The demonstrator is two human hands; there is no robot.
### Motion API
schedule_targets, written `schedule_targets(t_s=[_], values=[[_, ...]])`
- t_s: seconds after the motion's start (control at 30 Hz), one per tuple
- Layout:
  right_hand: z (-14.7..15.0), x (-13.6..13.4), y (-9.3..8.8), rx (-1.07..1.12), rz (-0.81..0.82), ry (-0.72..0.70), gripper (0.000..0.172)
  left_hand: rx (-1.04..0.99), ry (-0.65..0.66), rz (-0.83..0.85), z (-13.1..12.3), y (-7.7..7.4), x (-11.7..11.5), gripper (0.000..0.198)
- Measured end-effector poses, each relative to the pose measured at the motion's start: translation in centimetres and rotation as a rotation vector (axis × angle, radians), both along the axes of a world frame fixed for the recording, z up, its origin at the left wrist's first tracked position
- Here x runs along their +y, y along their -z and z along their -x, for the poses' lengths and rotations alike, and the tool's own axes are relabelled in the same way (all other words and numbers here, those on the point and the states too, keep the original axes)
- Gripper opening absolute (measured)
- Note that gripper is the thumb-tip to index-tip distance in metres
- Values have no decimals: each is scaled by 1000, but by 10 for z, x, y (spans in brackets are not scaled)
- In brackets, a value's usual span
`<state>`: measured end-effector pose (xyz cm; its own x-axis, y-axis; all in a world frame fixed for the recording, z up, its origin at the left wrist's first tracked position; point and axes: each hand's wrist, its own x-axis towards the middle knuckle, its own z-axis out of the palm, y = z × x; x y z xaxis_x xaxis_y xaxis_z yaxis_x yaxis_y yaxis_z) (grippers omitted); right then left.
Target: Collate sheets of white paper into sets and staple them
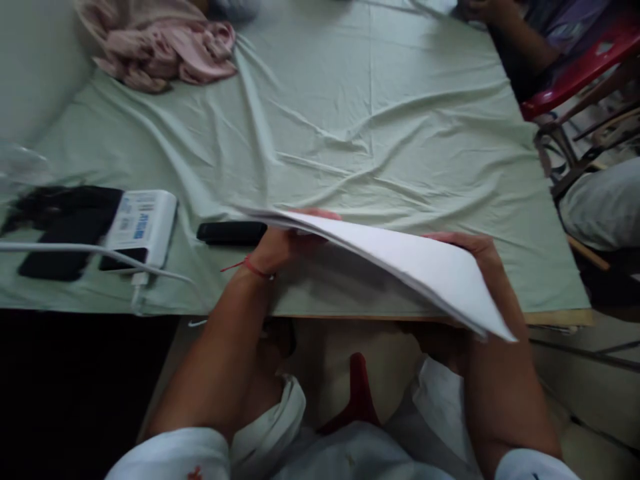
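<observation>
A thin stack of white paper sheets [400,257] is held tilted above the table's near edge, its sheets bowed and slightly fanned along the lower side. My left hand [295,243] grips the stack's left end, with the fingers partly behind the paper. At the right end, my right hand [473,247] is closed on the sheets, most of its fingers hidden behind them. A red string bracelet circles my left wrist. Just left of that wrist lies a small black oblong object [231,233].
A wrinkled pale green cloth [320,133] covers the table. To the left lie a white power bank [163,220] with a white cable and a black phone-like slab [65,243]. Crumpled pink cloth [170,50] is at the back left. Another person sits on a red chair [585,80], far right.
</observation>
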<state>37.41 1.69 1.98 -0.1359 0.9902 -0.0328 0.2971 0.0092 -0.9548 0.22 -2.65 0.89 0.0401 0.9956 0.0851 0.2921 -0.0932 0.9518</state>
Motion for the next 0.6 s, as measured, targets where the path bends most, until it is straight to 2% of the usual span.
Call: schedule_targets(t_s=[0.03,0.1,0.17,0.23,0.27,0.33,0.43,0.6], values=[[3,0,-2,38,42,-16,22,-14,26,17,1,3,2,46],[7,1,-4,158,112,-4,27,-17,-52,-26,1,11,7,51],[8,3,-3,199,170,19,30,7,-56,-63,-1,17,10,48],[7,5,-1,140,216,16,29,30,-44,-58,-4,19,12,39],[6,6,1,107,213,12,27,36,-49,-48,-6,19,12,37],[4,7,7,52,107,60,26,26,-74,-36,-11,16,11,35],[-1,9,18,59,-61,205,28,-34,-67,20,-17,9,7,42],[-7,11,29,159,3,235,36,-161,20,174,-20,8,4,43]])
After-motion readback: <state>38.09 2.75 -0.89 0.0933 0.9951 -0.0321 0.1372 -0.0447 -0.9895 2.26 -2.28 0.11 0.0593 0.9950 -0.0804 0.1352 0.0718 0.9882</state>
